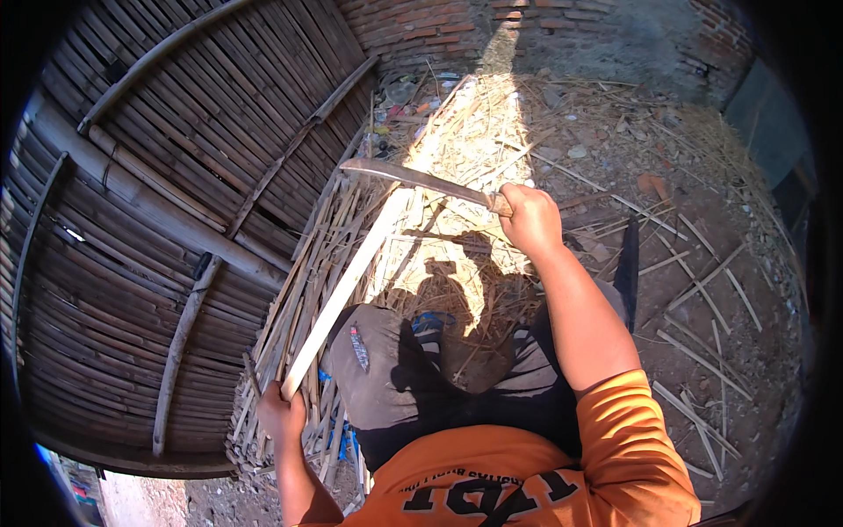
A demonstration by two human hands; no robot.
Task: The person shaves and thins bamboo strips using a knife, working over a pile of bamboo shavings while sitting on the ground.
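Observation:
My right hand (532,219) is closed round the wooden handle of a machete (420,179), whose long curved blade points to the left. The blade crosses over the far end of a pale split bamboo strip (344,290); whether the two touch I cannot tell. Low on the left, my left hand (283,411) grips the near end of that strip, which slants up and away past my left knee. Beneath it lies a pile of thin bamboo strips (294,329).
A bamboo slat wall (167,167) rises close on the left. Brick walling (421,37) stands at the back. Loose slivers (702,281) litter the dirt floor on the right, and a dark upright blade-like piece (627,272) is beside my right knee. Straw and shavings (492,123) cover the sunlit ground ahead.

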